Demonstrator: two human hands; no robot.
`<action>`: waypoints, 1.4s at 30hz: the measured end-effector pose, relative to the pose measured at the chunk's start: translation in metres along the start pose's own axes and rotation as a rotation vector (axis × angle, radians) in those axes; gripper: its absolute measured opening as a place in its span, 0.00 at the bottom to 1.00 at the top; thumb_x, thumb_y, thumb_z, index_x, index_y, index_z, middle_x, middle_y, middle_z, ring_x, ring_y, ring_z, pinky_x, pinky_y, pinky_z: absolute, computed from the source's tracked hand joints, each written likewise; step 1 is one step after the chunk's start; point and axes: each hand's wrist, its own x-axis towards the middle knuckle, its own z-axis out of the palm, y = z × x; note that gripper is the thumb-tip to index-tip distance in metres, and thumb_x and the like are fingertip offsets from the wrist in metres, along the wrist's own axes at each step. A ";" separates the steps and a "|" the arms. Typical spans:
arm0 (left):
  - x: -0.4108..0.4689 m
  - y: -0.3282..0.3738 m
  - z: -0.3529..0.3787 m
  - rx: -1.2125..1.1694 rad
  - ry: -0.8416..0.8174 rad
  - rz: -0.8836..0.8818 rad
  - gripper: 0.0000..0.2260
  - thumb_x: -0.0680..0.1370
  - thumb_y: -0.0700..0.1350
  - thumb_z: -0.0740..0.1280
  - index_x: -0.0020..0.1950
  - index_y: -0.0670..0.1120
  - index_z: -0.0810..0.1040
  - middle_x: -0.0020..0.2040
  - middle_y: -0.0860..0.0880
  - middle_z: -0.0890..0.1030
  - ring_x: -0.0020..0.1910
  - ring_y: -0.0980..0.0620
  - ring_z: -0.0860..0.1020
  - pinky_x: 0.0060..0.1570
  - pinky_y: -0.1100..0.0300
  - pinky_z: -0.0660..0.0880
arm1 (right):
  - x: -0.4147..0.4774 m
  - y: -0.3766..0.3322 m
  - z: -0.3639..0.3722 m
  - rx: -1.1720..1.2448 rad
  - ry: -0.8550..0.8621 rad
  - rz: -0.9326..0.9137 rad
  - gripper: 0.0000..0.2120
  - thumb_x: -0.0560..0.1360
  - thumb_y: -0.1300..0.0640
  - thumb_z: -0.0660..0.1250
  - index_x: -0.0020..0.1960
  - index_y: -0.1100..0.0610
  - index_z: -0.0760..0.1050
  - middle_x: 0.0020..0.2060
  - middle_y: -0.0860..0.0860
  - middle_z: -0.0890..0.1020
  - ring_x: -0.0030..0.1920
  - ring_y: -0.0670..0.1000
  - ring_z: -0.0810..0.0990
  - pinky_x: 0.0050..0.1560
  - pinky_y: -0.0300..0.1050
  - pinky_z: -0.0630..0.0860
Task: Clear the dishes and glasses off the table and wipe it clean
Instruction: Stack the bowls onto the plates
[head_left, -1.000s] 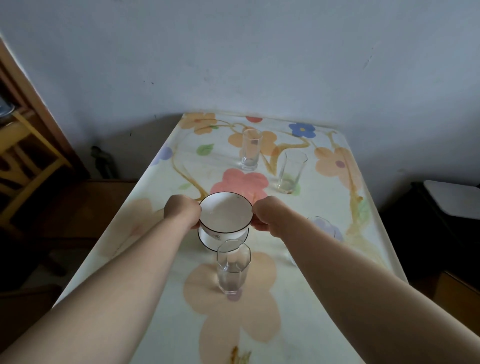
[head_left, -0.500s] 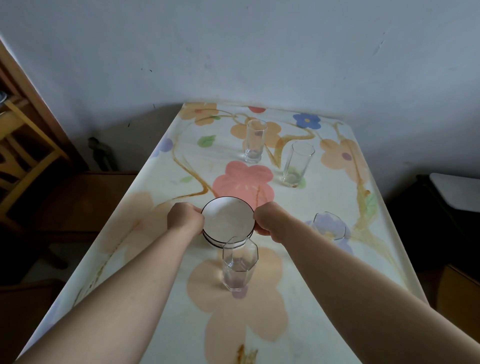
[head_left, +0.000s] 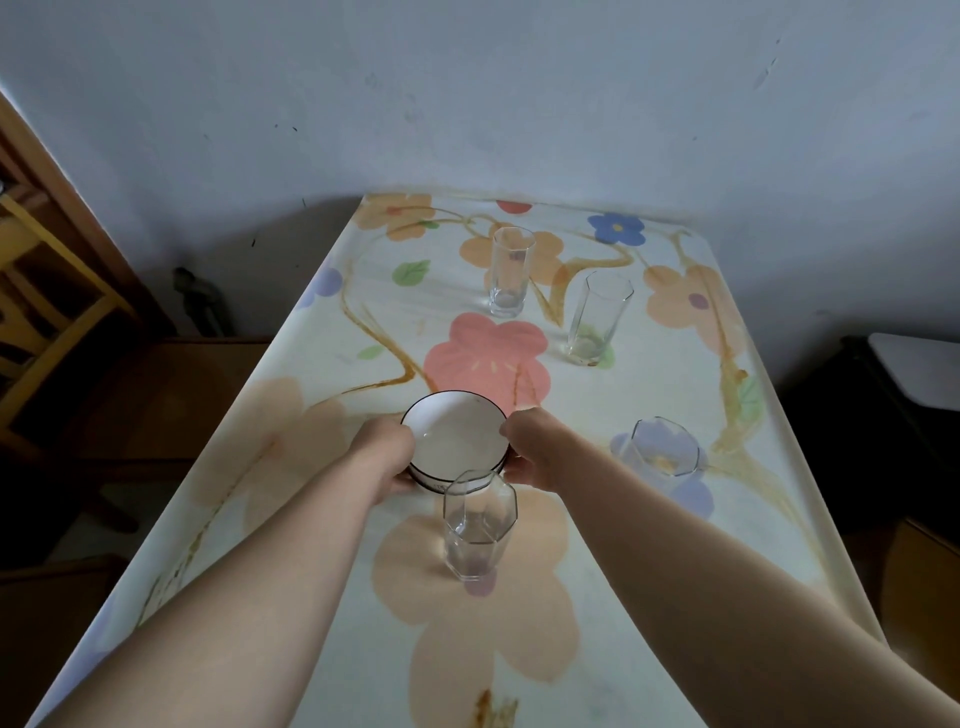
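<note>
Head camera looks forward and down, close over the table (head_left: 675, 519).

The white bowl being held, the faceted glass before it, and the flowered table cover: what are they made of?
White bowl: likely glazed ceramic; opaque, smooth, soft sheen, thin dark rim line.
Faceted glass: clear glass, possibly hard plastic; see-through, with sharp angular facets.
Flowered table cover: probably vinyl or oilcloth; printed flowers, faint gloss.
</note>
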 end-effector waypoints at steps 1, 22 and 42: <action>-0.001 0.001 -0.001 0.012 -0.009 0.003 0.16 0.76 0.32 0.54 0.56 0.39 0.78 0.51 0.38 0.82 0.44 0.41 0.82 0.35 0.52 0.80 | 0.001 0.001 0.000 0.017 0.006 -0.001 0.09 0.76 0.69 0.52 0.41 0.58 0.66 0.36 0.54 0.67 0.39 0.52 0.65 0.41 0.45 0.64; -0.188 0.070 0.002 0.104 0.080 0.520 0.10 0.77 0.37 0.53 0.42 0.39 0.73 0.47 0.35 0.80 0.44 0.35 0.82 0.44 0.42 0.81 | -0.189 -0.036 -0.087 0.060 0.259 -0.434 0.04 0.73 0.61 0.57 0.43 0.58 0.70 0.38 0.56 0.68 0.39 0.53 0.66 0.41 0.47 0.64; -0.386 -0.106 0.085 0.268 -0.145 0.496 0.14 0.80 0.42 0.57 0.41 0.34 0.73 0.37 0.40 0.74 0.39 0.40 0.82 0.39 0.45 0.82 | -0.372 0.186 -0.191 -0.041 0.400 -0.239 0.11 0.72 0.62 0.58 0.40 0.63 0.78 0.31 0.59 0.76 0.35 0.55 0.73 0.41 0.49 0.70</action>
